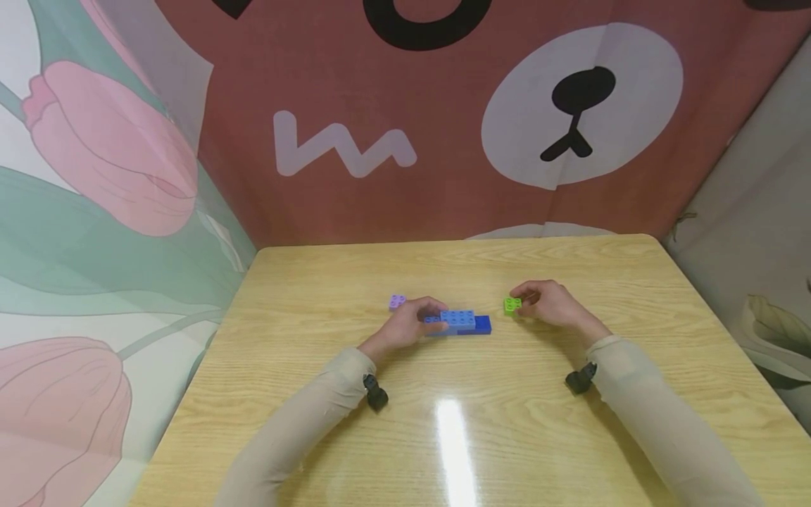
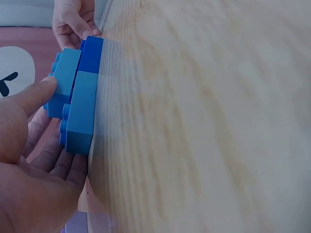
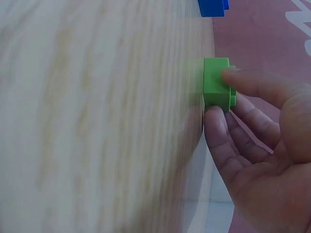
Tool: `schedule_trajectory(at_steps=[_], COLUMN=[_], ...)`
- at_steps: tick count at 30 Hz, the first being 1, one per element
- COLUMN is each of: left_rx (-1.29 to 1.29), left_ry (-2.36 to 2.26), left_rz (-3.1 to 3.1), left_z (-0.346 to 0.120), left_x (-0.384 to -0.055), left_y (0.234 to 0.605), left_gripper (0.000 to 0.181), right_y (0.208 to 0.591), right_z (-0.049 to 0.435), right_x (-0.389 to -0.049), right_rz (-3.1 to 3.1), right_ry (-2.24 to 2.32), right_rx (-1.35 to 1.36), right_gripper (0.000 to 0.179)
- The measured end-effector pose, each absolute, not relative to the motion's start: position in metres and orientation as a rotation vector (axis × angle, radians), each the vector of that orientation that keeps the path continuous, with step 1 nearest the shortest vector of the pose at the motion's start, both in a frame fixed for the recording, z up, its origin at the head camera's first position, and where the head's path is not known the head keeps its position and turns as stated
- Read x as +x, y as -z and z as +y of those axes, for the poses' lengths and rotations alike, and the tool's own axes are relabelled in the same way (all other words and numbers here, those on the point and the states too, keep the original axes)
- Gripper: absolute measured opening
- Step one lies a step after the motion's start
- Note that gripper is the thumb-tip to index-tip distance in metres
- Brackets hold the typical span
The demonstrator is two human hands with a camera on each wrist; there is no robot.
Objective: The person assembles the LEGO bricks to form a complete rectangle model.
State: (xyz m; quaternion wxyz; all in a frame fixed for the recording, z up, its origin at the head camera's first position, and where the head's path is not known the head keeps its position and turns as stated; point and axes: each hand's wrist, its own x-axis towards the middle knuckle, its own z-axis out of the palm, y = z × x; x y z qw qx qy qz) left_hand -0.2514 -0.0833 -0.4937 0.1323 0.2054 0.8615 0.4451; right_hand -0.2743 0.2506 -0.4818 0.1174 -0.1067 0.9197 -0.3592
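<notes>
On the table a light-blue toy building brick [image 1: 457, 320] sits on top of two others laid end to end, a blue one [image 2: 81, 109] and a dark-blue one [image 1: 483, 324]. My left hand [image 1: 408, 324] holds this joined group at its left end, thumb against the upper brick and fingers behind and around the end. To the right, a small lime-green brick [image 3: 216, 82] rests on the table, studs up, apart from the blue group. My right hand [image 1: 551, 303] pinches it between thumb and fingers.
A small purple brick [image 1: 397, 302] lies just beyond and left of the left hand. The wooden table [image 1: 355, 436] ends at a back edge against a printed curtain [image 1: 443, 197]. A bright reflection crosses the tabletop in front.
</notes>
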Motion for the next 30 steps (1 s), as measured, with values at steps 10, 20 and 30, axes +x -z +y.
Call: schedule_trajectory(at_steps=[10, 20, 30], left_rx=[0.605, 0.628, 0.645], left_ry=[-1.280, -1.280, -1.263], left_rz=[2.515, 2.498, 2.505], left_z=[-0.083, -0.084, -0.084], left_x=[-0.252, -0.251, -0.251], left_y=[0.494, 0.493, 0.492], left_gripper=[0.036, 0.036, 0.036], right_y=[0.482, 0.477, 0.462], right_z=[0.251, 0.246, 0.234], right_x=[-0.275, -0.271, -0.261], right_rz=[2.691, 2.712, 2.733], right_ry=[1.046, 1.080, 1.061], right_rx=[-0.304, -0.344, -0.452], right_gripper=[0.038, 0.034, 0.032])
